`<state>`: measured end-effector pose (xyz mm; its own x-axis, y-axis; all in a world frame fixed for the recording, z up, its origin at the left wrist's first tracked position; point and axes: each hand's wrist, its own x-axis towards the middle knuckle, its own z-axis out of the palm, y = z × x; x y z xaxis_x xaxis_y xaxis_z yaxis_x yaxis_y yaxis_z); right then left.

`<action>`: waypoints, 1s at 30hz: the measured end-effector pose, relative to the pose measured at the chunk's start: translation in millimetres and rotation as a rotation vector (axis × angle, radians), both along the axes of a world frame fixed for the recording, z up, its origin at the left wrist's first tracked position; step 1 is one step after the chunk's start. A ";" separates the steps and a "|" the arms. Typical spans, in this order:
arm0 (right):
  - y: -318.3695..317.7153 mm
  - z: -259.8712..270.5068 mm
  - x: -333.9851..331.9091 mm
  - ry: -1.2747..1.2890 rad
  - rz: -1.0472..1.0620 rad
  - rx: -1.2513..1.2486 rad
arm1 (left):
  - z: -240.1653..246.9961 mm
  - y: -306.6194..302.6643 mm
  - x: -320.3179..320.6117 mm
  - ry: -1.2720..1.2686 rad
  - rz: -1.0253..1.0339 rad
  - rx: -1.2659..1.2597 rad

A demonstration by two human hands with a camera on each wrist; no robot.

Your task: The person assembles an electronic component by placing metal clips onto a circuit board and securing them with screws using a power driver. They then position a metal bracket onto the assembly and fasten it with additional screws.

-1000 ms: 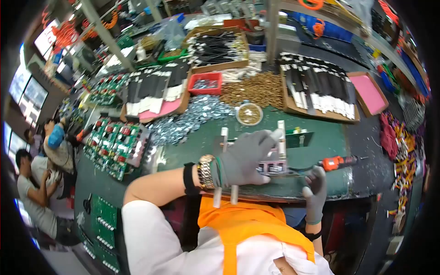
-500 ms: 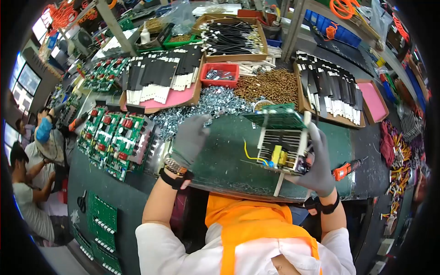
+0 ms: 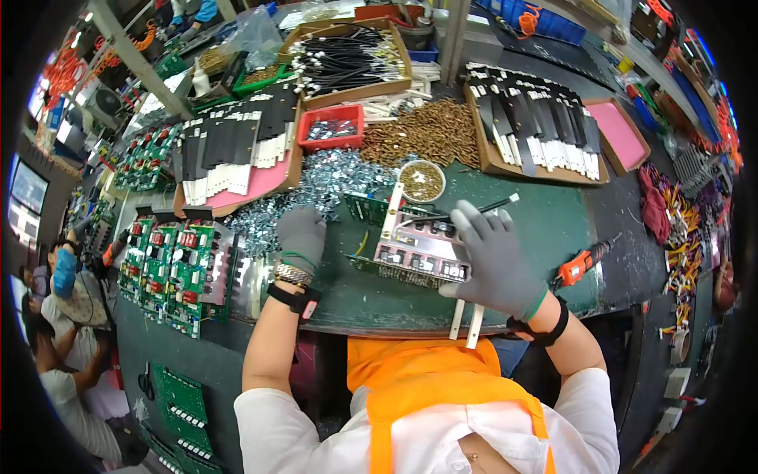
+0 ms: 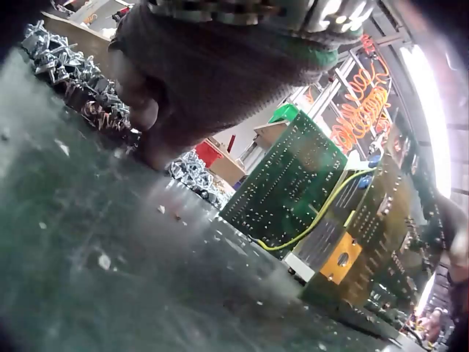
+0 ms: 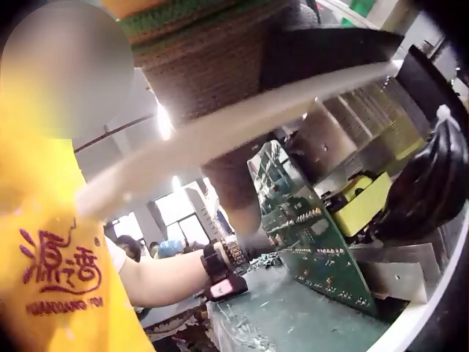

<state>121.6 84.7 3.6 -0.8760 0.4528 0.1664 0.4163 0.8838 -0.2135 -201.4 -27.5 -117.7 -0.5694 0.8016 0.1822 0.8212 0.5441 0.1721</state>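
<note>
My gloved right hand (image 3: 505,265) grips the right side of a circuit board assembly (image 3: 418,251), with its thumb low and fingers over the top. Pink plates with a row of dark parts face up on it, and white strips stick out at both ends. In the left wrist view a green board (image 4: 289,180) and a yellow wire (image 4: 311,226) show on its side. My gloved left hand (image 3: 302,235) is at the near edge of a heap of small silver metal pieces (image 3: 335,178), fingers bent down; I cannot tell whether they pinch one.
An orange power screwdriver (image 3: 580,267) lies to the right. Behind the assembly stand a round tub of brass screws (image 3: 422,182), a red bin (image 3: 332,126) and cartons of black-and-white strips (image 3: 537,130). Several finished-looking boards (image 3: 170,272) stand at the left. Other people sit far left.
My left hand has left the assembly and gone left to the metal heap. My right hand took hold of the assembly, tilted it up, then turned it over and brought it left.
</note>
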 end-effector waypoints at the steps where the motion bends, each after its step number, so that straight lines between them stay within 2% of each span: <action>1: 2.1 2.2 3.2 -0.004 -0.021 -0.005 | 2.6 0.9 1.7 0.017 -0.011 0.029; 3: 2.8 8.9 6.3 -0.050 0.031 -0.072 | 11.3 -4.3 4.6 -0.002 -0.063 0.094; 5: 8.2 7.3 17.1 -0.060 -0.003 -0.082 | 18.5 -9.2 6.9 -0.105 -0.109 0.309; 6: 13.3 1.3 24.2 -0.046 0.043 -0.066 | 28.0 -11.4 16.0 -0.110 -0.129 0.308; 8: 18.6 -1.0 34.6 -0.037 0.083 -0.047 | 55.9 -20.4 37.7 -0.500 -0.024 0.417; 9: 19.9 -0.8 37.6 -0.049 0.095 -0.059 | 67.2 -22.8 49.8 -0.502 -0.034 0.415; 11: 20.7 -0.5 40.7 -0.054 0.095 -0.076 | 87.4 -23.2 78.4 -0.742 -0.279 0.684; 13: 18.7 1.0 41.2 -0.068 0.118 -0.048 | 98.8 -21.5 102.4 -0.833 -0.556 0.640; 14: 19.1 0.2 42.1 -0.069 0.110 -0.052 | 108.0 -17.4 116.7 -0.838 -0.562 0.634; 16: 21.5 -1.6 43.1 -0.027 0.139 -0.045 | 124.0 -5.8 139.7 -0.501 -1.007 0.424; 19: 20.2 -1.7 45.0 -0.017 0.127 -0.070 | 123.9 5.0 149.4 -0.401 -1.031 0.371; 21: 20.1 -5.1 46.9 -0.005 0.124 -0.056 | 120.9 9.2 147.4 -0.438 -0.976 0.421; 23: 17.3 -4.7 44.6 0.022 0.106 -0.067 | 108.7 5.8 137.9 -0.652 -0.621 0.661; 24: 13.8 -0.1 41.4 -0.044 0.076 -0.039 | 103.5 3.1 131.7 -0.651 -0.631 0.657; 26: 9.8 5.2 29.5 -0.097 0.056 0.010 | 93.7 -7.2 114.3 -0.647 -0.376 0.688; 28: 10.0 5.2 18.5 -0.169 0.048 0.093 | 78.2 -23.1 96.4 -0.535 -0.256 0.548; 29: 18.4 -0.5 17.0 -0.072 0.145 -0.039 | 77.9 -31.3 101.4 -0.624 -0.200 0.527; 30: 21.3 11.0 17.3 -0.162 0.198 -0.139 | 69.3 -38.1 105.2 -0.498 -0.211 0.541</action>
